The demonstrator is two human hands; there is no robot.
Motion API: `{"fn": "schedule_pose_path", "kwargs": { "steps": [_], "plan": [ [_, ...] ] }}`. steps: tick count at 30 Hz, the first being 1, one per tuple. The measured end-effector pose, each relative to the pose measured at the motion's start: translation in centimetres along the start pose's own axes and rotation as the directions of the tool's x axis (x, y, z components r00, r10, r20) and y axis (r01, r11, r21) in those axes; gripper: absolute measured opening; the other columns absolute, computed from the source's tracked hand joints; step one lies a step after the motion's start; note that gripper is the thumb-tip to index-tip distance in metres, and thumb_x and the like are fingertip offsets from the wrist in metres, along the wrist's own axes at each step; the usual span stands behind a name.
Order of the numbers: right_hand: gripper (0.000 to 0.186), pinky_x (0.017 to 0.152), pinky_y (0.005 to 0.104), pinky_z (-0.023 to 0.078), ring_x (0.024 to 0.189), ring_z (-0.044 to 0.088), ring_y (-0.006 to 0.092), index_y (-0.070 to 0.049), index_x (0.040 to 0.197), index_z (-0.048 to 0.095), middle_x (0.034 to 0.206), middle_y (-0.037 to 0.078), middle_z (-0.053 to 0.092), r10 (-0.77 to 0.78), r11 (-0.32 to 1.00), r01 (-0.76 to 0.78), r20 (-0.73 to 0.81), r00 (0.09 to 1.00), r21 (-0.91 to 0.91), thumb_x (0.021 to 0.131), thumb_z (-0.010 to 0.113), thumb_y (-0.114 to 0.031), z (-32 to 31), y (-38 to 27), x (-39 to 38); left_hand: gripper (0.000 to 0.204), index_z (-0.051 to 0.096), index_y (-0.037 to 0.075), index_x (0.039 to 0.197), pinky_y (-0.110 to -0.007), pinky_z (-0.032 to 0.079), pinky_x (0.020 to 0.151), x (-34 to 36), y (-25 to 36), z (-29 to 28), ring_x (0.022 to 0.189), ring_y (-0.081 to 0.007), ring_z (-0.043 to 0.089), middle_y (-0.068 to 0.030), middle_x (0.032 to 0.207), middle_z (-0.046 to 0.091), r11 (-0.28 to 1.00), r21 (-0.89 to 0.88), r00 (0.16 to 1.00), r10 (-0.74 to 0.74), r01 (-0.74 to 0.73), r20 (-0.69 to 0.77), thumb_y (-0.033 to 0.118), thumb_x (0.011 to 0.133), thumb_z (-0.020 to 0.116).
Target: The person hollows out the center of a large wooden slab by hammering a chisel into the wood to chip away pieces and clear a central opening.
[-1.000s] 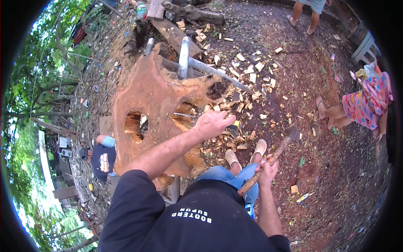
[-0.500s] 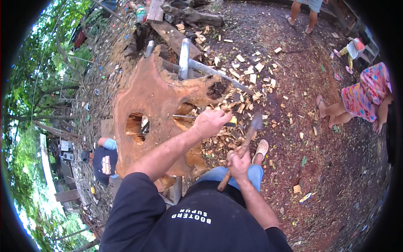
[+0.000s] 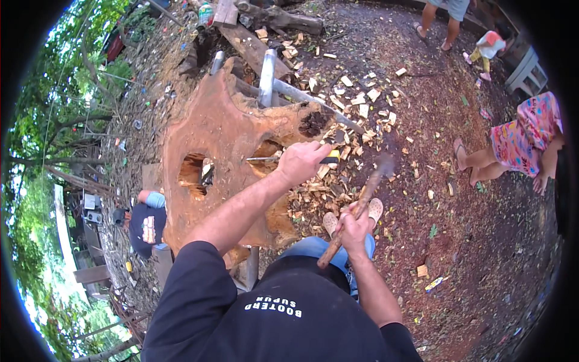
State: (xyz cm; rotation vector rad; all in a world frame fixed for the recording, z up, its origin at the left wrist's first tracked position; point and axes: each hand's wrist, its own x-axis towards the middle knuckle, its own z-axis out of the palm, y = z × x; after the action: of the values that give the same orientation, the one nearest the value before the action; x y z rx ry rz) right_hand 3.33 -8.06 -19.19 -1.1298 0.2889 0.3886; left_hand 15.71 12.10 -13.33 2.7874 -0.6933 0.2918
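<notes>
My left hand (image 3: pixel 303 163) is closed around a chisel with a yellow and black handle (image 3: pixel 330 157). The chisel's thin blade (image 3: pixel 262 158) points left across a hollow in a large reddish-brown wood slab (image 3: pixel 226 136). My right hand (image 3: pixel 354 230) grips a wooden-handled tool (image 3: pixel 369 192) in front of my jeans. Its grey metal head (image 3: pixel 385 165) is blurred, so I cannot tell its exact kind; it stands apart from the chisel, to the right. The slab has a through hole (image 3: pixel 194 176) on its left side and a dark hollow (image 3: pixel 312 123) at its far right end.
Metal pipes (image 3: pixel 267 78) stand by the slab's far edge. Pale wood chips (image 3: pixel 362 110) litter the ground. Beyond the slab's left edge is a person in a dark shirt (image 3: pixel 146 229). At right are a person in pink patterned clothing (image 3: pixel 525 130) and a grey plastic stool (image 3: pixel 528 72).
The wooden-handled tool's head has moved away and to the right, its handle swinging with it. My left hand and the chisel have shifted slightly away. A person at far right has moved off the stool.
</notes>
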Motion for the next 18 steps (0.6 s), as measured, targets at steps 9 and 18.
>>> {"fn": "schedule_pose_path", "kwargs": {
  "steps": [9,18],
  "plan": [
    [0.017,0.042,0.0285,0.046,0.048,0.056,0.0121,-0.001,0.097,0.049,0.068,0.004,0.055,0.11,0.949,-0.052,0.173,0.979,-0.312,0.081,0.053,-0.003,-1.1,-3.1,2.8,0.024,0.056,0.01,0.096,-0.045,0.053,0.063,0.7,0.0,0.4,0.07,-0.0324,0.065,-0.0107,0.078,0.061,0.991,-0.026,0.991,-0.129,0.129,0.029,0.008,0.075,0.067],
    [0.02,0.037,0.0252,0.041,0.041,0.049,0.0113,-0.004,0.102,0.048,0.066,0.003,0.052,0.129,0.986,-0.126,0.025,0.991,-0.113,0.083,0.051,-0.005,-6.4,-1.5,0.6,0.03,0.06,0.007,0.093,-0.05,0.053,0.069,3.0,0.0,-1.1,0.075,-0.0388,0.068,-0.0175,0.074,0.068,0.916,0.043,0.857,-0.389,0.399,0.339,0.034,0.085,0.071]
  ]
}}
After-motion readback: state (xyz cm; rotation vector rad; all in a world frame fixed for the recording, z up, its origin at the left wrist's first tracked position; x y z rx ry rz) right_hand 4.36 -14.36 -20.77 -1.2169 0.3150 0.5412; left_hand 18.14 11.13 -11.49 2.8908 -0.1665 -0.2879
